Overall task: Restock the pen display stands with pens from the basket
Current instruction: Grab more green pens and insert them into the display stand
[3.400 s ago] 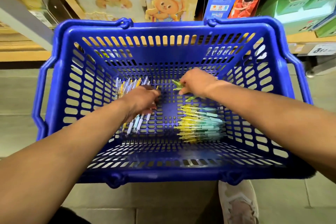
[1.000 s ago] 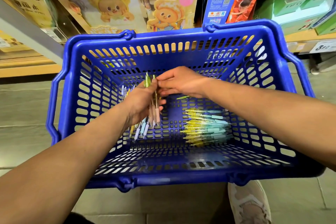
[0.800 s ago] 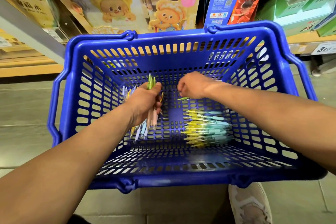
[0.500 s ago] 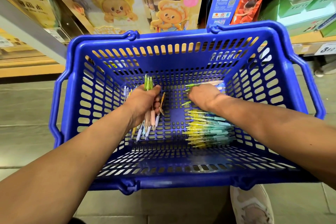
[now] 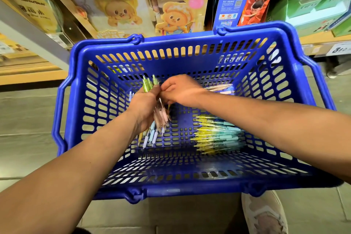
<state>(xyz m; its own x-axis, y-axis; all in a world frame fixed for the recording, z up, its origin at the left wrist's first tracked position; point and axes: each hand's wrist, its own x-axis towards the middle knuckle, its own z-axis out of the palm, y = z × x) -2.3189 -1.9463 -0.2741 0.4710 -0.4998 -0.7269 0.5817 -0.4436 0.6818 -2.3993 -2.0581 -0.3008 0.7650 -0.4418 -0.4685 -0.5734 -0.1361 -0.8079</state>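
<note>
A blue plastic basket (image 5: 190, 44) sits on the floor in front of me. My left hand (image 5: 143, 105) grips a bunch of pens (image 5: 160, 118) with green caps up and pink barrels pointing down, held over the basket's middle. My right hand (image 5: 180, 89) meets that bunch from the right, its fingers curled and pinching a pen against it. A pile of yellow and teal pens (image 5: 214, 135) lies on the basket floor at the right. Pale pens (image 5: 149, 138) lie under my left hand. Two pinkish pens (image 5: 220, 88) lie behind my right wrist.
Shelves with cartoon-bear display boards (image 5: 117, 11) and boxes stand behind the basket. A wooden shelf edge with a price tag (image 5: 340, 49) is at the right. My shoe (image 5: 264, 214) shows below the basket on the tiled floor.
My right hand lifted from the basket floor near the yellow pile and moved left to the bunch in my left hand. The left hand kept its bunch and rose slightly.
</note>
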